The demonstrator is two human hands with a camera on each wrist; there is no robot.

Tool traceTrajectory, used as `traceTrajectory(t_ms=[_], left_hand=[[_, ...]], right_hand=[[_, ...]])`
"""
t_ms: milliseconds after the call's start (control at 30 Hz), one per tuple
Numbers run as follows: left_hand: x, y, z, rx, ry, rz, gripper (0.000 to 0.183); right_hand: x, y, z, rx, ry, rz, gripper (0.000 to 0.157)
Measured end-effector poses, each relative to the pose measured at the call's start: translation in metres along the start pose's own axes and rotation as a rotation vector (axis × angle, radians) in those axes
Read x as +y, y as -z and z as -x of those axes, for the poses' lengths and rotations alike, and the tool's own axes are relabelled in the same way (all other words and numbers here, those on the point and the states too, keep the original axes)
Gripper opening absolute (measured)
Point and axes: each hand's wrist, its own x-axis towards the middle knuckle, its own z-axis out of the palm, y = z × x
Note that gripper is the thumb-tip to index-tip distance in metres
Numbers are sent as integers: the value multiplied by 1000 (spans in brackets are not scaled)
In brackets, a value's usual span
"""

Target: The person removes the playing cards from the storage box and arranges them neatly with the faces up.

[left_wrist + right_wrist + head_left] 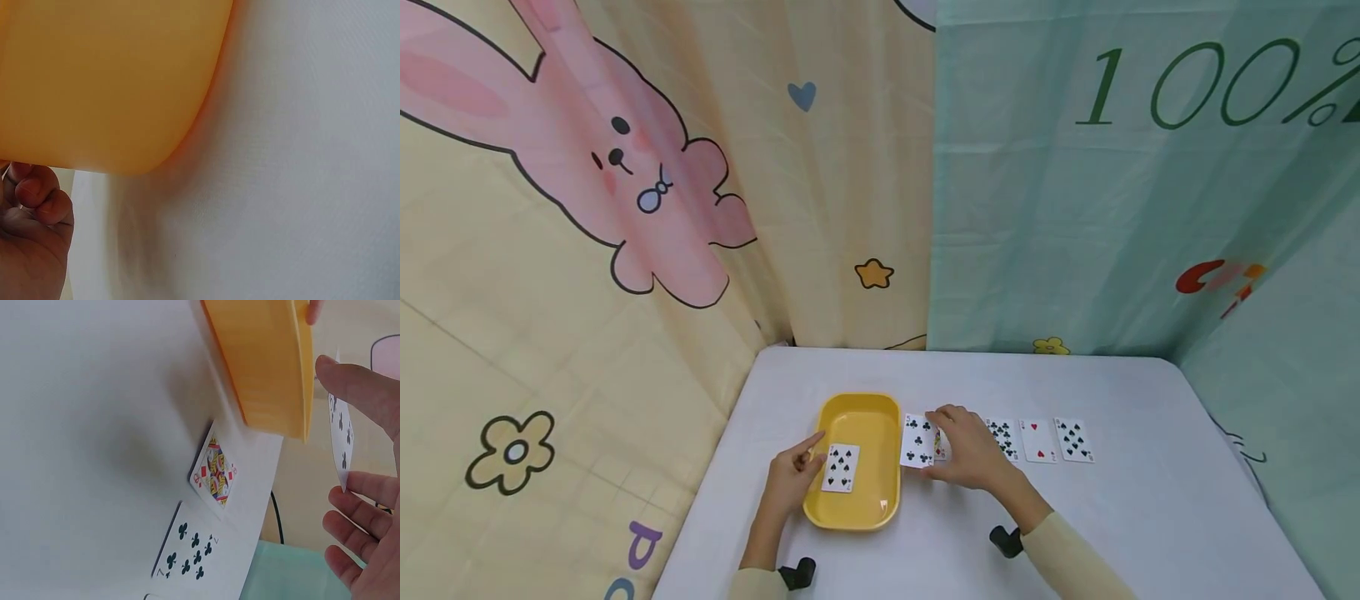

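My left hand (793, 477) grips the left rim of a yellow tray (865, 512), its thumb near a spade playing card (840, 468) that lies face up in the tray. In the left wrist view, curled fingers (40, 194) meet the tray's edge. Just right of the tray, my right hand (966, 450) pinches a five of clubs (917, 440) by opposite edges, thumb on one side and fingers on the other. The right wrist view has this five of clubs (340, 437) nearly edge-on, raised off the table.
Right of the tray runs a row of face-up cards: a red-suit queen (215, 472) partly behind my hand, a seven of clubs (187, 550), a heart card (1038, 441) and a spade card (1074, 440). The white table (1150, 517) meets patterned curtains (850, 183) behind.
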Motion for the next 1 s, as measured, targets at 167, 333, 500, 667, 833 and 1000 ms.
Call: traceTrajectory(t_ms=[167,333,500,667,833,1000], left_hand=[[3,2,-1,-3,0,-11,40],[2,0,-1,0,9,-18,39],[2,-1,0,-5,19,-9,40],[2,0,1,-9,9,-18,40],[3,1,1,-9,7,-22,40],[4,0,1,-13,22,-10,40]], right_hand=[[10,0,9,-3,-17,-16,87],[21,-7,20,-9,-4,0,90],[28,-17,30,-45,5,24,91],[32,-24,37,-70,52,-11,92],[35,-34,40,-113,89,-15,93],[35,-43,41,-150,94,17,92]])
